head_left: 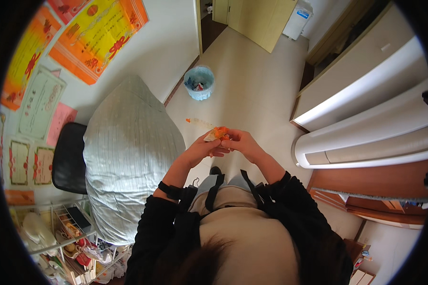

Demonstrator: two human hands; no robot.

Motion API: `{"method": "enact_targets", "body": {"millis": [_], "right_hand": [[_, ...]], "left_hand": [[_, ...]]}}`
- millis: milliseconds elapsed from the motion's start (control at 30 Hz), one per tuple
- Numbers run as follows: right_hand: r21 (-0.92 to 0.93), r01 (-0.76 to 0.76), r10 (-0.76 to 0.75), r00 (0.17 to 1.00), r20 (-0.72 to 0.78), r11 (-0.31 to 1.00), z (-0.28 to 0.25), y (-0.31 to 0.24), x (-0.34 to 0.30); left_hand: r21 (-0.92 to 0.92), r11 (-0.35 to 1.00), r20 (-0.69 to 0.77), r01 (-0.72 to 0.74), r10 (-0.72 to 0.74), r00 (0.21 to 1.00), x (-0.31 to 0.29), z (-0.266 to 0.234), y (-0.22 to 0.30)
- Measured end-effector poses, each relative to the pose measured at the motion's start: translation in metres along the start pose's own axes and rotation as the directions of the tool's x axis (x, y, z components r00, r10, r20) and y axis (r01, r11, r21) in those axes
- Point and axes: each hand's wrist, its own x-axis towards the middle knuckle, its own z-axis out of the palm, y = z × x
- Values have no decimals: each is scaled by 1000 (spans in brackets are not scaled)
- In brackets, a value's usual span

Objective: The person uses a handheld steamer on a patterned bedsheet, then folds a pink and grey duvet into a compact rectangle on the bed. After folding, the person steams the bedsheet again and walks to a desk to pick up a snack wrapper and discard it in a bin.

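In front of my waist, both hands meet around a small crumpled orange-and-white thing (219,132); its exact kind is too small to make out. My left hand (202,148) is closed on it from the left, a pale flap showing by the thumb. The fingers of my right hand (246,144) pinch its right side. Just beyond my hands, a small orange bit (188,120) lies on the floor beside a faint yellowish streak (203,124). Farther off stands a light blue bin (199,95) with some litter inside.
To my left are a bulky thing under a pale striped cloth (128,156), a black chair back (69,159) and a crowded wire rack (57,244). A tall white rounded unit (356,137) stands at right. Ahead is an open door (257,21).
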Motion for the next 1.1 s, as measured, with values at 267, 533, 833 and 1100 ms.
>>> {"method": "enact_targets", "body": {"millis": [267, 533, 833, 1100], "right_hand": [[-127, -125, 135, 988, 70, 984, -70, -8, 212], [-310, -353, 296, 930, -215, 883, -230, 64, 506], [-827, -276, 134, 961, -241, 490, -300, 170, 725], [-900, -252, 179, 964, -199, 357, -296, 222, 805]], "left_hand": [[-110, 994, -250, 11, -38, 968, 117, -98, 65], [-322, 940, -740, -112, -176, 649, 224, -192, 93], [-456, 862, -852, -222, -351, 388, 348, -265, 83], [-543, 795, -838, -271, -488, 245, 359, -266, 31]]}}
